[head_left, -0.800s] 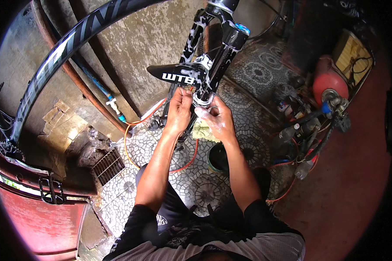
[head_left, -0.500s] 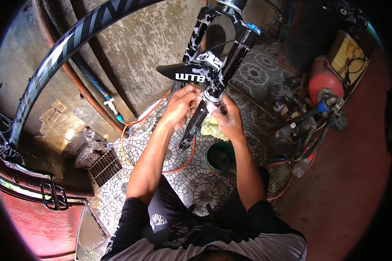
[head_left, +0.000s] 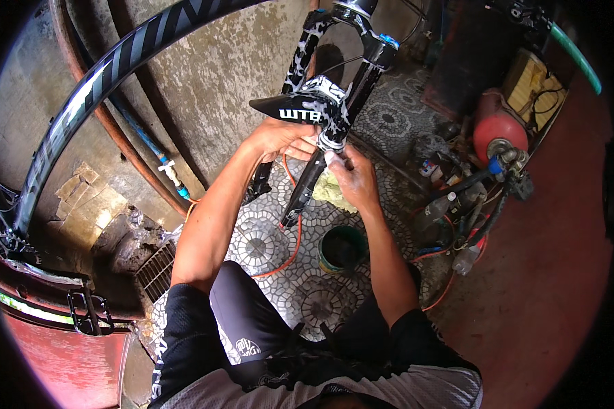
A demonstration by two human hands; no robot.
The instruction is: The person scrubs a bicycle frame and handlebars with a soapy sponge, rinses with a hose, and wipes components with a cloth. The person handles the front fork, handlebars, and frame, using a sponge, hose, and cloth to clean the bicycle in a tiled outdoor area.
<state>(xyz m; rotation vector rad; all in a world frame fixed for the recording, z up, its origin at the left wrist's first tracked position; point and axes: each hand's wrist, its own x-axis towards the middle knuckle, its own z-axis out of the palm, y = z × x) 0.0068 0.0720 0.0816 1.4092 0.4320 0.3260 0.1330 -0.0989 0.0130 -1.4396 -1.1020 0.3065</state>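
Fork collar (head_left: 331,142) | right grip (head_left: 352,176): pinching it | left grip (head_left: 284,140): curled just beside, cannot tell how closed

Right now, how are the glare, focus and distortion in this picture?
Head view: glare whitens part of the glossy black bicycle frame tube, which appears bowed, likely by the fisheye; head view again: the foam-flecked black bicycle fork looks reasonably sharp, and black vignetting rounds the corners.

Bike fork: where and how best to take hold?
On the fork, I'd put the grip around the lower tube of the right-hand leg, coming from the wearer's side: it is slim and straight, slants down toward the wearer, and looks mostly free of the foam seen higher up.
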